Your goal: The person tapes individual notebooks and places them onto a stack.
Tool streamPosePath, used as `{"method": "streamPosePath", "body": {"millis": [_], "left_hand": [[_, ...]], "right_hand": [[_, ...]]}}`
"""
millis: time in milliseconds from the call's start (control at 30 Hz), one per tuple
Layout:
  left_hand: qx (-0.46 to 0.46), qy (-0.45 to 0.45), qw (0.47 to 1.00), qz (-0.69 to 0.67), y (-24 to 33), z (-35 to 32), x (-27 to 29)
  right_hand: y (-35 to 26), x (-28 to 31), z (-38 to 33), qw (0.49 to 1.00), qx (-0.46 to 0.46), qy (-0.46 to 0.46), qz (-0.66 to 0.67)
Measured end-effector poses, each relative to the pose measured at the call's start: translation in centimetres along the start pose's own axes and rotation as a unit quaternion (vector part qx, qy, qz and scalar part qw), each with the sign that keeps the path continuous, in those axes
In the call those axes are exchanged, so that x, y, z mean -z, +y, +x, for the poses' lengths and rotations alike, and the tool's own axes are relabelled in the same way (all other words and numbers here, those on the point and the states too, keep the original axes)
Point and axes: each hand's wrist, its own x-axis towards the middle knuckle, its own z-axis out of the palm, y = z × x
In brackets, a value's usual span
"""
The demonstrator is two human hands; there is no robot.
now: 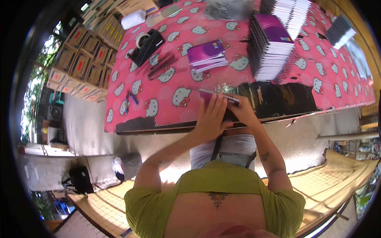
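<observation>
Notebook with purple cover and spiral binding [206,95] is under the two hands, close to the front edge of the table, its spiral side turned away from the person. The left hand [211,118] lies over the cover, the fingers nearly straight and slightly spread, the thumb standing apart from them toward the right. The right hand [243,111] is at the right end of the same notebook; its fingers are bent and partly hidden, so I cannot tell whether they pinch it or only touch it.

The table is covered by pink tablecloth [158,102] printed with white cat faces. Just to the right of the hands, the cloth is torn and a black surface [283,98] shows. Farther behind the hands lies a small pile of purple booklets [206,52], not quite even at the edges. To the right of this pile stands a tall stack of spiral notebooks [274,51], with purple cover on top, and behind it more notebooks with white page edges [291,15].

On the left part of the table are a black tape dispenser [149,48] and, nearer to the person, some pens [130,99]. Beyond the table, at left, many brown cartons [81,57] are piled up.
</observation>
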Motion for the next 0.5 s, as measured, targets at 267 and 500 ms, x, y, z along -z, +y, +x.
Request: {"method": "streamPosePath", "body": {"millis": [267,500], "left_hand": [[-0.015,0.032,0.999,-0.02,1.0,0.1,0.6],[0.02,0.063,0.997,-0.051,-0.7,4.7,3.2]], "right_hand": [[-0.6,0.1,-0.4,0.998,0.0,-0.037,-0.049],[-1.5,0.1,-0.2,0.993,0.013,-0.048,-0.108]]}}
